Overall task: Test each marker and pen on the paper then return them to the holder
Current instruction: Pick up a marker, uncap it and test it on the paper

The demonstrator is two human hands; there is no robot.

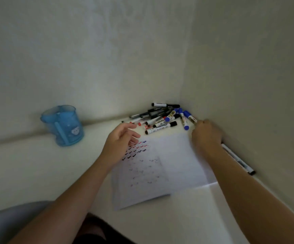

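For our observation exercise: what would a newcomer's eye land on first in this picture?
The heap of markers and pens in the far corner, where the right hand pinches a blue-capped marker. Next, the blue holder at left, and the tick-marked paper in the middle.

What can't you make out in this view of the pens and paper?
Head view only:
Blue holder: inside hidden by its tinted wall.
Pen by the wall: upper end behind the right forearm.
Marker pile: labels too small, blurred.
Paper: lower marks too faint.
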